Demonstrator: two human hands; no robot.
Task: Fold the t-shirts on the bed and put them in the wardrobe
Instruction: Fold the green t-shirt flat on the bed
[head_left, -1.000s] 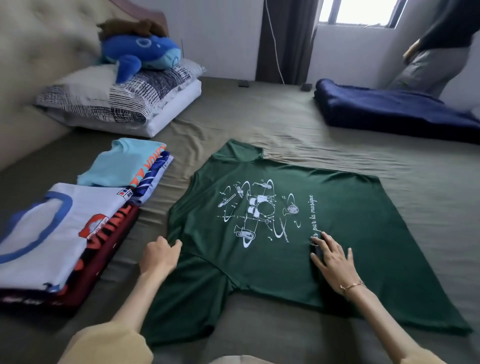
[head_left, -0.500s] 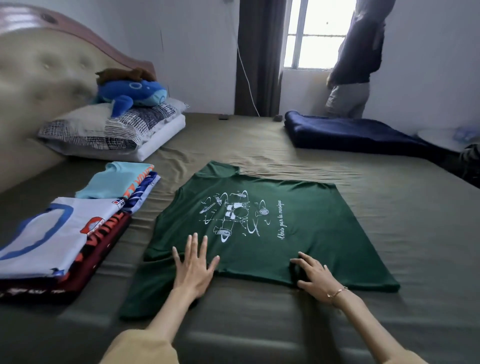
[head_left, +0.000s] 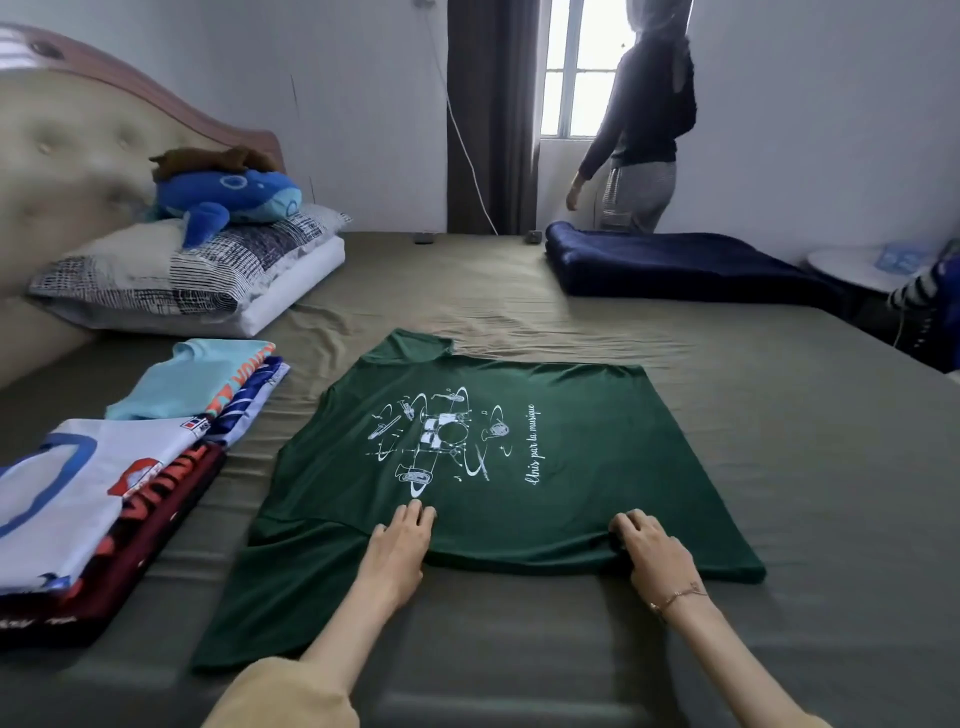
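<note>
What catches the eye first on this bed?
A green t-shirt with a white print lies spread in the middle, the left hand flat on it and the right hand gripping its near edge. Folded shirts are stacked to its left.

Against the padded headboard (head_left: 57, 156) to my left, two pillows are lying stacked: a black-and-white patterned pillow (head_left: 171, 270) on a plain white one (head_left: 291, 291). A blue whale plush (head_left: 228, 200) is resting on the top pillow, and a brown plush (head_left: 208, 158) is lying across its back. At the far side a folded navy blanket (head_left: 685, 265) is lying near the window (head_left: 582, 67). A dark curtain (head_left: 491, 114) is hanging beside that window, with a white cable (head_left: 470, 161) trailing down along it. Another person (head_left: 644, 124) in a dark top is standing there. A small round side table (head_left: 852, 265) is sitting at the far right.
</note>
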